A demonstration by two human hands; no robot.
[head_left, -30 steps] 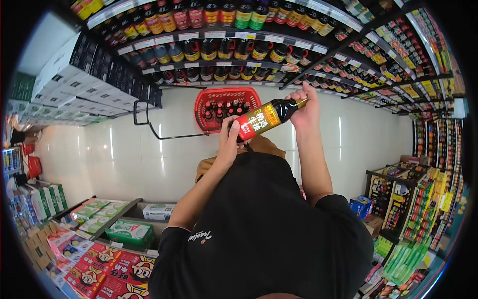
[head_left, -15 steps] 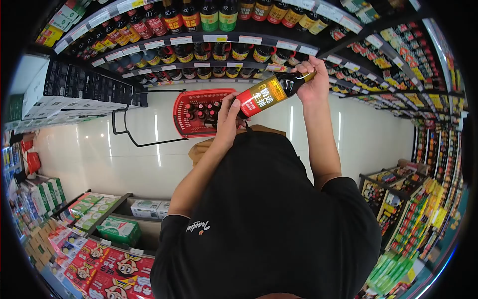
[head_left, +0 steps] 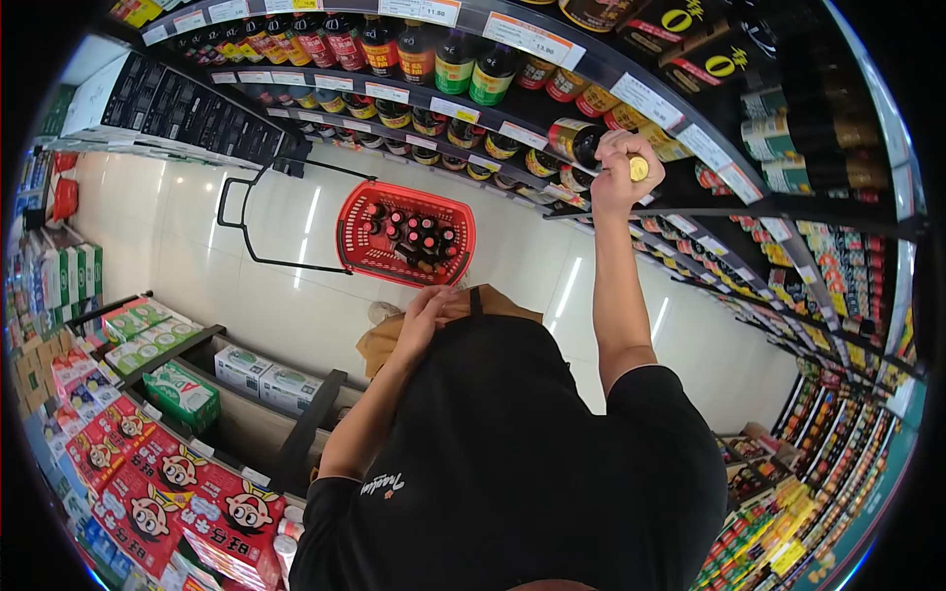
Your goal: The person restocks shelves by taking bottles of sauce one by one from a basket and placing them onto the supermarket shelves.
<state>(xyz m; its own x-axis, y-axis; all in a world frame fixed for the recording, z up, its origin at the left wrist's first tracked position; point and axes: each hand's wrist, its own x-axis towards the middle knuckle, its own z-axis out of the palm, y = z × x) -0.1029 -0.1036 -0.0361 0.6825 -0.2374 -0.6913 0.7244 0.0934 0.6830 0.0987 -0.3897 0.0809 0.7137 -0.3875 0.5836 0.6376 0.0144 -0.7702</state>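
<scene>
My right hand (head_left: 621, 177) is wrapped round the neck of a dark soy sauce bottle (head_left: 576, 140), at the edge of the shelf. The bottle is tilted, with its yellow cap toward me and its base toward the shelf row; whether it rests on the shelf I cannot tell. Nothing is in my left hand (head_left: 426, 311), which hangs before my waist, fingers loosely apart, by the brown apron (head_left: 503, 301). Below, on the floor, stands a red shopping basket (head_left: 463, 217) with several dark, red-capped bottles (head_left: 409, 234) in it.
Shelves of sauce bottles (head_left: 491, 79) with price tags (head_left: 534, 37) run across the front and right. The basket's black handle (head_left: 236, 225) stretches left over the pale tiled floor (head_left: 286, 212). Stacked dark cartons (head_left: 163, 108) stand left; red gift boxes (head_left: 158, 492) lie at lower left.
The soy sauce bottle has gone from in front of me, held in both hands, to the shelf edge in my right hand. My left hand has let go and dropped toward my waist.
</scene>
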